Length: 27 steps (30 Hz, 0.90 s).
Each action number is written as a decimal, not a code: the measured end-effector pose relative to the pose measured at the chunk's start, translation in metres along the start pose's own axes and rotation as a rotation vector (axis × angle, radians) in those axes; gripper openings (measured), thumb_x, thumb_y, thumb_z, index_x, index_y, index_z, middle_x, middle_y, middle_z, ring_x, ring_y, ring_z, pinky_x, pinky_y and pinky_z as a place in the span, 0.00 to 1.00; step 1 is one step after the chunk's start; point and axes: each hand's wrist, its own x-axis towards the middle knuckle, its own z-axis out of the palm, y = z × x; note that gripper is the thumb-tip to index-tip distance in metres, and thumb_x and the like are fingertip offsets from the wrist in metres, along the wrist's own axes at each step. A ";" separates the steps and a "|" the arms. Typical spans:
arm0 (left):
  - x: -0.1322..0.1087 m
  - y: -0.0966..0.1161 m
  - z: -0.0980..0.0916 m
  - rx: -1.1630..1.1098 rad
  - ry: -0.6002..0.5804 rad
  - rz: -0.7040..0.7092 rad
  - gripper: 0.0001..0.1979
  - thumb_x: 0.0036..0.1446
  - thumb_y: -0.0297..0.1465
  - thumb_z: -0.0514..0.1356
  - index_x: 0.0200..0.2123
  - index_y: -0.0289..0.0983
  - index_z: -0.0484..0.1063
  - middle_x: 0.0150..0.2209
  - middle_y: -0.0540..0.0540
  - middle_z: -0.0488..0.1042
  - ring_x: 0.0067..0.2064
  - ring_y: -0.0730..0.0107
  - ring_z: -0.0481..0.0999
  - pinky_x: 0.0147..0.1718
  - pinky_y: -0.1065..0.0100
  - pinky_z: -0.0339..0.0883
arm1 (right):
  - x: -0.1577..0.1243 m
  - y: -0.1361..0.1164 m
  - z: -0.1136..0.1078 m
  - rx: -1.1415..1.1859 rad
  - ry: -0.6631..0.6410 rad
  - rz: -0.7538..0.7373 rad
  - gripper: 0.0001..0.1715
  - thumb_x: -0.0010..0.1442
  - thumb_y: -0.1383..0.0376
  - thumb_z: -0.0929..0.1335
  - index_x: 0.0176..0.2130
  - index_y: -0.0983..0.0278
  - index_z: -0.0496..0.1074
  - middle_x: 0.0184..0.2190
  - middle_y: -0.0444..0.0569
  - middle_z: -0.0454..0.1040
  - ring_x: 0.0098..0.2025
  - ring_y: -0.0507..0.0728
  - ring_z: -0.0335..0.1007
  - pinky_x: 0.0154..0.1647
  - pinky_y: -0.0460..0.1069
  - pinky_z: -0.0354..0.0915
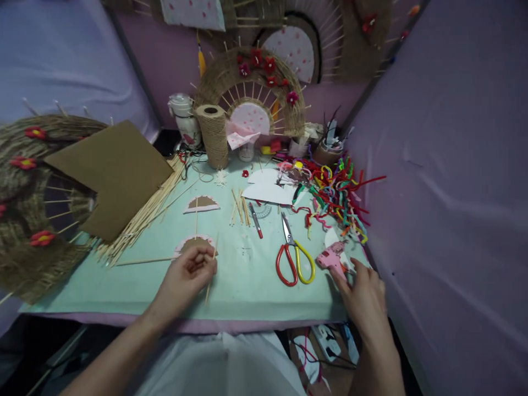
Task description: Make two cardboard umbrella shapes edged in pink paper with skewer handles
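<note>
My left hand, closed in a pinch, holds a thin wooden stick that slants up past the fingertips. Just beyond it lies a half-round cardboard piece with a pink-and-white edge, partly covered by the hand. A second such half-round piece rests farther back, a stick running down from it. At the table's right edge my right hand has its thumb and fingers apart around the handle end of a pink hot glue gun; the thumb appears to touch it.
Scissors with red and yellow handles lie mid-right, near a red-capped pen. Bundled sticks and a cardboard sheet occupy the left. Twine stands behind; colourful pipe cleaners are heaped at right.
</note>
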 end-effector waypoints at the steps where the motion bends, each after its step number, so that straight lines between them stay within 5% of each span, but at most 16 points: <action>1: -0.007 -0.008 0.000 -0.010 0.062 0.038 0.07 0.53 0.34 0.60 0.35 0.38 0.68 0.26 0.51 0.70 0.26 0.74 0.70 0.21 0.75 0.63 | 0.001 0.002 0.004 -0.026 -0.035 0.006 0.39 0.56 0.43 0.63 0.55 0.69 0.67 0.43 0.64 0.70 0.44 0.69 0.66 0.42 0.61 0.62; 8: -0.031 -0.040 -0.001 0.140 0.253 0.491 0.13 0.56 0.29 0.60 0.45 0.37 0.70 0.33 0.45 0.75 0.33 0.70 0.75 0.33 0.68 0.73 | 0.009 -0.004 0.009 -0.064 -0.146 0.088 0.33 0.58 0.45 0.61 0.49 0.67 0.72 0.36 0.60 0.73 0.38 0.67 0.69 0.34 0.57 0.62; 16: -0.037 -0.018 -0.006 0.332 0.108 0.932 0.12 0.55 0.20 0.57 0.42 0.38 0.69 0.31 0.46 0.75 0.35 0.70 0.74 0.35 0.66 0.71 | -0.003 -0.010 -0.034 0.258 -0.068 0.195 0.35 0.55 0.44 0.59 0.47 0.67 0.72 0.35 0.59 0.75 0.33 0.64 0.70 0.31 0.55 0.63; 21: -0.043 -0.032 -0.006 0.431 0.078 0.981 0.09 0.59 0.23 0.54 0.42 0.37 0.68 0.33 0.45 0.75 0.36 0.70 0.73 0.37 0.65 0.71 | -0.029 -0.053 -0.038 0.717 -0.239 0.173 0.31 0.54 0.43 0.64 0.48 0.61 0.69 0.37 0.54 0.76 0.37 0.62 0.72 0.36 0.54 0.67; 27: -0.047 -0.047 -0.002 0.384 0.131 0.972 0.08 0.58 0.23 0.53 0.39 0.38 0.68 0.32 0.47 0.74 0.36 0.71 0.71 0.37 0.65 0.68 | -0.049 -0.136 -0.019 0.973 -0.508 -0.123 0.22 0.55 0.51 0.67 0.45 0.60 0.75 0.35 0.51 0.78 0.37 0.62 0.74 0.37 0.54 0.71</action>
